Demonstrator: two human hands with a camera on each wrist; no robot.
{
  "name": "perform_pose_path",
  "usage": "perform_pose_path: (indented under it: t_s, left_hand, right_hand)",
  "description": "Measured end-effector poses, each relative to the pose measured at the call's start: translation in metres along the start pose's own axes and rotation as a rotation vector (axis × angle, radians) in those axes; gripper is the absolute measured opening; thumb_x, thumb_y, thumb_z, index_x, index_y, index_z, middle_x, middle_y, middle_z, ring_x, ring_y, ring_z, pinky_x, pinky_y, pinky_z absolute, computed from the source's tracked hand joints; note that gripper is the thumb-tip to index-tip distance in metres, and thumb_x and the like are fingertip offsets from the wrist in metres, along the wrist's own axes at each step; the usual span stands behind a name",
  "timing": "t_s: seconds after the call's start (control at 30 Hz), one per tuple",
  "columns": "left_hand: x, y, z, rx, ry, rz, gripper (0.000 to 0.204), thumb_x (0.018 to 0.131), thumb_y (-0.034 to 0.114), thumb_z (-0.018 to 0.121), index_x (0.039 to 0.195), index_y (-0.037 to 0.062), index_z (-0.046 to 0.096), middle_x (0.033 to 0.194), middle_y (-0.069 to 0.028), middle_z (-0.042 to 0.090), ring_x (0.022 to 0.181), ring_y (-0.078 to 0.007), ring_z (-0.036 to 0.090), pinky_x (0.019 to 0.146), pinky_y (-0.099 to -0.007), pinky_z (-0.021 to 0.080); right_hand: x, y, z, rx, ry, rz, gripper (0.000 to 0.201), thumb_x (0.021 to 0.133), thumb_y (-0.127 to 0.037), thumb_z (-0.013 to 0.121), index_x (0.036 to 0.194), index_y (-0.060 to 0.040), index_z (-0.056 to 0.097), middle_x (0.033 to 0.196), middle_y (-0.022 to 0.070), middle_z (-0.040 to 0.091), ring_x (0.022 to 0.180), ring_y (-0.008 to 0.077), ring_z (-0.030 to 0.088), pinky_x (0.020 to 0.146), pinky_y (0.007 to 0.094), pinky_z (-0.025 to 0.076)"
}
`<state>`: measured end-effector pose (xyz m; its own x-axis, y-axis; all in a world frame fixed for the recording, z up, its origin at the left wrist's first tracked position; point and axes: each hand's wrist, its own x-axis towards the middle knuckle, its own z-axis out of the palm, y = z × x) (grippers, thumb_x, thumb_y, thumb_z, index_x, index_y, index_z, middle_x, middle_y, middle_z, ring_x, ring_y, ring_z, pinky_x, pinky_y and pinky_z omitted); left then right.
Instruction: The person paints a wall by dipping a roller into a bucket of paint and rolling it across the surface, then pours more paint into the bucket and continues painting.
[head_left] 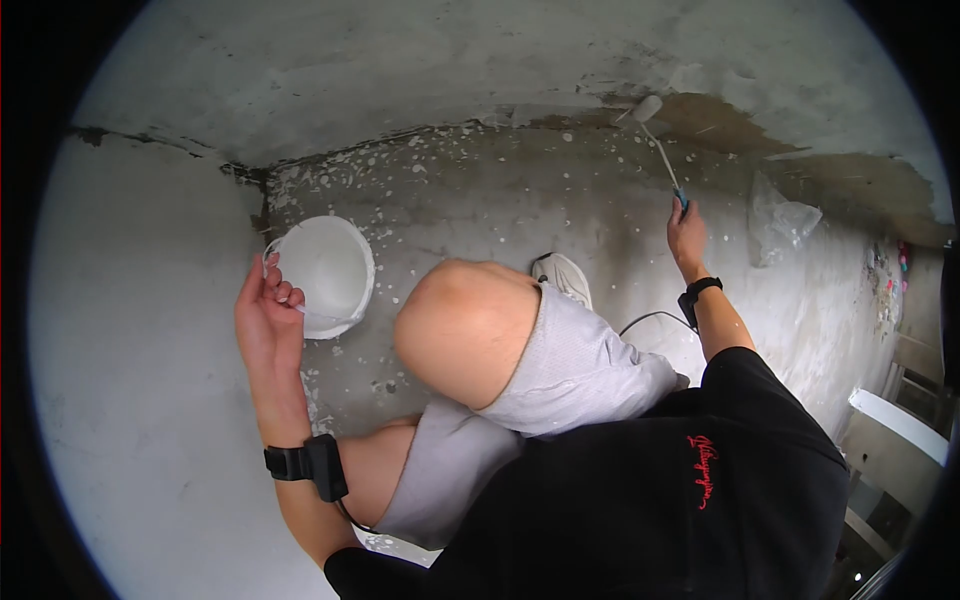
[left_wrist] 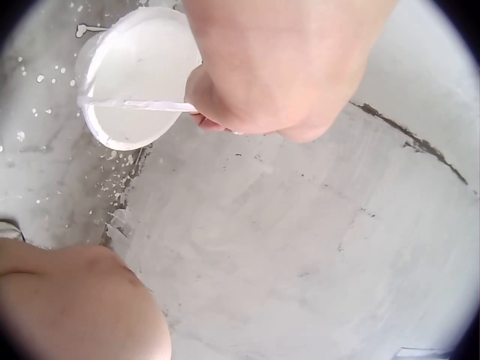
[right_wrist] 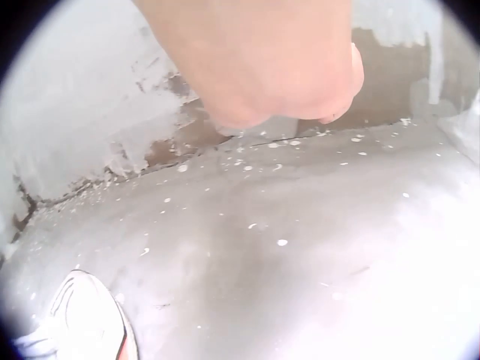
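My left hand holds the thin wire handle of a white bucket with curled fingers. The bucket stands tilted toward me at the left, beside the wall, and its inside looks coated white. Stretched out to the right, my right hand grips the blue grip of a small paint roller. Its pale roller head lies against the lower part of the far wall, at a brown uncoated patch. In the right wrist view the hand hides most of the roller.
White splatters dot the concrete floor. A clear plastic bag lies at the right. My bent knee and white shoe are between the hands. The left wall meets the far wall in a dark, cracked corner.
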<state>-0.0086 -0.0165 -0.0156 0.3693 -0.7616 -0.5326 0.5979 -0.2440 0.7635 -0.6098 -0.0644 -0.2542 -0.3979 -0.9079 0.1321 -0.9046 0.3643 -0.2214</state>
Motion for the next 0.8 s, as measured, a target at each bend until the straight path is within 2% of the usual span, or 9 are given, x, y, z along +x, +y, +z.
perform_pose_path:
  t_s: [0.07,0.17,0.3,0.37,0.4,0.6,0.8]
  left_hand:
    - [0.001,0.000,0.000,-0.013,0.001,0.002,0.021,0.098,0.019,0.056,0.107,-0.0006,0.054,0.070,0.0033,0.046,0.060,-0.0078,0.038,0.058,-0.0250,0.032]
    - [0.002,-0.001,0.002,-0.040,-0.011,-0.020,0.021,0.098,0.018,0.056,0.107,-0.0004,0.055,0.071,0.0032,0.048,0.061,-0.0075,0.039,0.057,-0.0246,0.032]
    - [0.002,-0.001,0.003,-0.029,-0.033,-0.028,0.022,0.098,0.018,0.056,0.108,-0.0008,0.055,0.072,0.0032,0.049,0.061,-0.0069,0.039,0.057,-0.0237,0.032]
    - [0.002,0.000,0.004,-0.018,-0.019,-0.021,0.022,0.098,0.019,0.056,0.108,-0.0010,0.055,0.072,0.0033,0.049,0.061,-0.0069,0.039,0.057,-0.0236,0.032]
    - [0.002,-0.001,0.004,-0.015,-0.017,-0.021,0.023,0.098,0.019,0.057,0.109,-0.0011,0.055,0.072,0.0033,0.048,0.061,-0.0068,0.039,0.057,-0.0235,0.032]
    - [0.006,-0.001,-0.001,0.003,-0.042,-0.036,0.024,0.098,0.020,0.057,0.110,-0.0012,0.054,0.071,0.0034,0.048,0.061,-0.0063,0.039,0.057,-0.0234,0.032]
    - [0.002,-0.001,0.003,-0.028,-0.010,-0.040,0.022,0.098,0.018,0.056,0.108,-0.0012,0.055,0.071,0.0030,0.047,0.061,-0.0069,0.040,0.058,-0.0240,0.032]
  right_hand:
    - [0.000,0.013,-0.007,-0.022,0.010,0.145,0.045,0.099,-0.049,0.041,0.094,-0.0053,0.053,0.076,0.0260,0.065,0.073,0.0476,0.063,0.062,0.0568,0.047]
    - [-0.003,0.025,0.004,-0.020,0.072,0.180,0.047,0.100,-0.048,0.039,0.095,-0.0038,0.053,0.075,0.0288,0.064,0.073,0.0499,0.061,0.064,0.0583,0.046]
    - [-0.013,0.002,0.008,-0.018,0.038,0.163,0.046,0.100,-0.047,0.040,0.094,-0.0037,0.053,0.075,0.0284,0.064,0.072,0.0490,0.062,0.063,0.0576,0.047]
    - [-0.019,-0.012,0.016,-0.050,-0.045,0.064,0.044,0.100,-0.046,0.041,0.095,-0.0038,0.052,0.074,0.0234,0.066,0.068,0.0452,0.064,0.060,0.0545,0.050]
    - [-0.022,-0.022,0.021,-0.048,-0.047,0.066,0.044,0.100,-0.046,0.041,0.095,-0.0038,0.052,0.074,0.0234,0.066,0.068,0.0452,0.064,0.060,0.0545,0.050]
    - [-0.036,-0.103,0.048,0.042,-0.137,-0.202,0.039,0.098,-0.043,0.046,0.094,-0.0042,0.051,0.075,0.0220,0.066,0.065,0.0434,0.064,0.056,0.0528,0.050]
    - [-0.028,-0.185,0.047,0.138,-0.117,-0.423,0.038,0.096,-0.042,0.049,0.092,-0.0051,0.055,0.074,0.0197,0.066,0.063,0.0399,0.065,0.054,0.0499,0.052]
